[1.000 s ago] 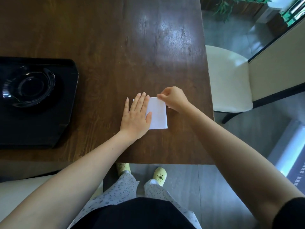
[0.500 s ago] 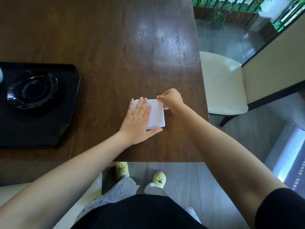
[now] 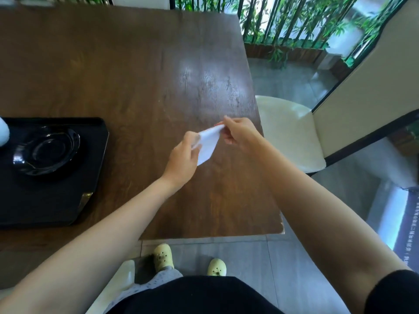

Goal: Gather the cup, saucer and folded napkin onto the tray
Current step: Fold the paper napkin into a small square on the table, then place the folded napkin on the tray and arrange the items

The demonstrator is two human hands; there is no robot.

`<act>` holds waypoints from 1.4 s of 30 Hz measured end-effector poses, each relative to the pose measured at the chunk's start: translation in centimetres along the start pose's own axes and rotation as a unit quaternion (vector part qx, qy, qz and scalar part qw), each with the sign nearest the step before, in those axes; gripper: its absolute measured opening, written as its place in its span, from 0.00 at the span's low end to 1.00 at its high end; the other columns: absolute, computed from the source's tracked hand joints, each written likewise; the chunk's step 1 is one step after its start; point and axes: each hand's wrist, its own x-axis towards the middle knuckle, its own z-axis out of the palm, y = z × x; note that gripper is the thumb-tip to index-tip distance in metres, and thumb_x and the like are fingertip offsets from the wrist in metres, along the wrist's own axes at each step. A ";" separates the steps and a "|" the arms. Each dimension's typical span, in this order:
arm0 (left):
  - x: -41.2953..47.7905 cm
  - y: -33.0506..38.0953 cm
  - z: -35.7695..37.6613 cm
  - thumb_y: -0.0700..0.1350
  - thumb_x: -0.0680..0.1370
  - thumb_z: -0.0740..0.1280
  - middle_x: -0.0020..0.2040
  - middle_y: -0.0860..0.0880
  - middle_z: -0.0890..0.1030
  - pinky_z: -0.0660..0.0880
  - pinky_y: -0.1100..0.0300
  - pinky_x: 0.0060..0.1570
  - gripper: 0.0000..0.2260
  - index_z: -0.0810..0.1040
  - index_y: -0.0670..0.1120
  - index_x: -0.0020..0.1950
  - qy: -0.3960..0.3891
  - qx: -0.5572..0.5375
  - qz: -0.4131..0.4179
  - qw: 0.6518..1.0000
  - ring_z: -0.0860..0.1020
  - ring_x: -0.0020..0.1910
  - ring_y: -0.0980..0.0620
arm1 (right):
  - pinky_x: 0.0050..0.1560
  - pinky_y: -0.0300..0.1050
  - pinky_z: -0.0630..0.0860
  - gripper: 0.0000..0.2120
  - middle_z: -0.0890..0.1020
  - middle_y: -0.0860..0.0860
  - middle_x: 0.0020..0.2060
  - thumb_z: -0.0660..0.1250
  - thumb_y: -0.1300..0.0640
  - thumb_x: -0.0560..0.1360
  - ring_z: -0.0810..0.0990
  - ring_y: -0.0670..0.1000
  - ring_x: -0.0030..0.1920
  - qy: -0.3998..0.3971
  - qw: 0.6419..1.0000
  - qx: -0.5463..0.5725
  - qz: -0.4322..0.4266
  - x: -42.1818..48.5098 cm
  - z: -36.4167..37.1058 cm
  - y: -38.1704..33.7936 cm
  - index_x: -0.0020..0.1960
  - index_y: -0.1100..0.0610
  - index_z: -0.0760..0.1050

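Note:
A white folded napkin [image 3: 208,143] hangs in the air above the right part of the brown table [image 3: 127,71]. My left hand [image 3: 183,159] grips its lower left side and my right hand [image 3: 240,133] pinches its upper right corner. A black tray [image 3: 45,200] lies at the table's left edge. On it sits a glossy black saucer [image 3: 46,150]. A pale rounded object [image 3: 3,132], perhaps the cup, shows only as a sliver at the left frame border.
A cream-seated chair [image 3: 288,132] stands just right of the table. Another pale chair edge [image 3: 118,284] is below the near table edge by my legs. Bamboo plants and a planter [image 3: 285,53] lie beyond the table's far right corner.
The napkin was lying flat on the table under my left palm. Both hands have lifted it off the surface. The view has tilted up, showing more of the far table.

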 end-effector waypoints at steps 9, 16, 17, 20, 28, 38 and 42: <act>6.6 7.8 -5.3 0.40 0.80 0.60 0.49 0.51 0.79 0.77 0.60 0.47 0.06 0.72 0.46 0.56 -0.036 -0.428 -0.133 0.893 0.78 0.48 0.55 | 0.28 0.38 0.61 0.27 0.68 0.44 0.22 0.52 0.41 0.79 0.66 0.42 0.25 0.104 0.965 -0.097 -0.221 -1.5 -1.5 -6.4 0.27 0.55 0.63; 8.3 10.5 -4.7 0.55 0.80 0.54 0.46 0.45 0.78 0.74 0.49 0.52 0.13 0.70 0.47 0.49 0.213 -0.235 -0.166 0.934 0.77 0.48 0.43 | 0.26 0.40 0.56 0.23 0.62 0.47 0.22 0.55 0.47 0.79 0.61 0.43 0.24 0.192 0.922 -0.075 -0.327 -3.0 -0.4 -8.8 0.28 0.54 0.55; 8.4 10.8 -4.6 0.54 0.81 0.53 0.47 0.43 0.79 0.73 0.49 0.51 0.13 0.69 0.46 0.48 0.244 -0.200 -0.152 0.937 0.77 0.49 0.41 | 0.27 0.42 0.56 0.23 0.62 0.47 0.22 0.55 0.47 0.79 0.60 0.44 0.25 0.192 0.923 -0.063 -0.328 -3.0 -0.4 -9.0 0.28 0.54 0.55; 8.9 11.6 -4.5 0.52 0.82 0.52 0.46 0.40 0.79 0.69 0.52 0.43 0.14 0.69 0.44 0.45 0.296 -0.153 -0.116 0.936 0.76 0.46 0.40 | 0.30 0.46 0.57 0.23 0.63 0.47 0.23 0.55 0.47 0.80 0.60 0.47 0.27 0.192 0.922 -0.046 -0.334 -3.3 -0.6 -9.9 0.29 0.54 0.56; 11.1 13.9 -5.3 0.48 0.82 0.54 0.37 0.44 0.75 0.57 0.61 0.33 0.14 0.70 0.41 0.42 0.355 -0.127 -0.046 0.925 0.70 0.37 0.47 | 0.28 0.44 0.57 0.23 0.64 0.46 0.23 0.55 0.47 0.80 0.61 0.46 0.25 0.208 0.902 -0.049 -0.375 -3.1 -2.0 -12.7 0.29 0.53 0.57; 8.3 9.8 -13.9 0.52 0.82 0.52 0.32 0.54 0.71 0.61 0.62 0.28 0.16 0.70 0.44 0.43 0.436 -0.057 -0.093 0.893 0.69 0.30 0.58 | 0.24 0.36 0.61 0.21 0.68 0.46 0.24 0.54 0.47 0.80 0.65 0.43 0.24 0.094 0.890 -0.048 -0.443 -3.4 7.7 -15.2 0.29 0.52 0.59; 5.7 6.7 -19.2 0.52 0.82 0.52 0.31 0.55 0.71 0.64 0.73 0.26 0.16 0.69 0.45 0.40 0.482 -0.023 -0.116 0.868 0.69 0.30 0.59 | 0.26 0.33 0.63 0.22 0.66 0.46 0.23 0.54 0.47 0.80 0.67 0.39 0.24 0.026 0.887 -0.024 -0.460 -5.2 14.4 -15.9 0.29 0.53 0.58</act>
